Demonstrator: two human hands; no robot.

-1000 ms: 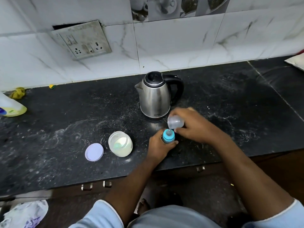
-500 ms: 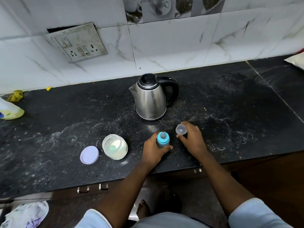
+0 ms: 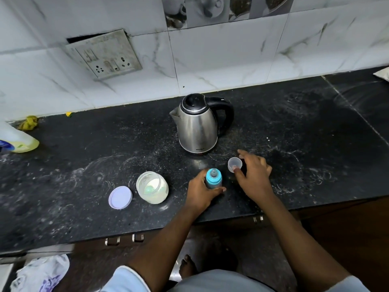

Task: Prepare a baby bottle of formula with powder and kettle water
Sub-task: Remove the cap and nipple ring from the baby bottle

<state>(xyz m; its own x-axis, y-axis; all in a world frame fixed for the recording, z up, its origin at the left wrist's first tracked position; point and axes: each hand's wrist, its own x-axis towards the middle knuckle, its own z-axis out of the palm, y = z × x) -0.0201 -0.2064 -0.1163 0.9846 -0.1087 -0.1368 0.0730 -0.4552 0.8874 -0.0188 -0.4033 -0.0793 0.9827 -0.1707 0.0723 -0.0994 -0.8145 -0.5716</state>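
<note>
Left hand (image 3: 200, 192) grips the upright bottle (image 3: 213, 181) near the desk's (image 3: 315, 144) front edge; right hand (image 3: 253, 175), fingers spread beside the clear cap (image 3: 234, 164), lies just right of the bottle.

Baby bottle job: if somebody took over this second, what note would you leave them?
Left hand grips the baby bottle upright on the counter; blue teat collar on.
Right hand open, thumb touching the clear cap, which sits mouth-up on the counter.
Powder jar open, its purple lid beside it; kettle behind, lid shut.
Done: cap off, jar opened.
Left: unscrew collar, add powder, pour kettle water, close, shake.
</note>
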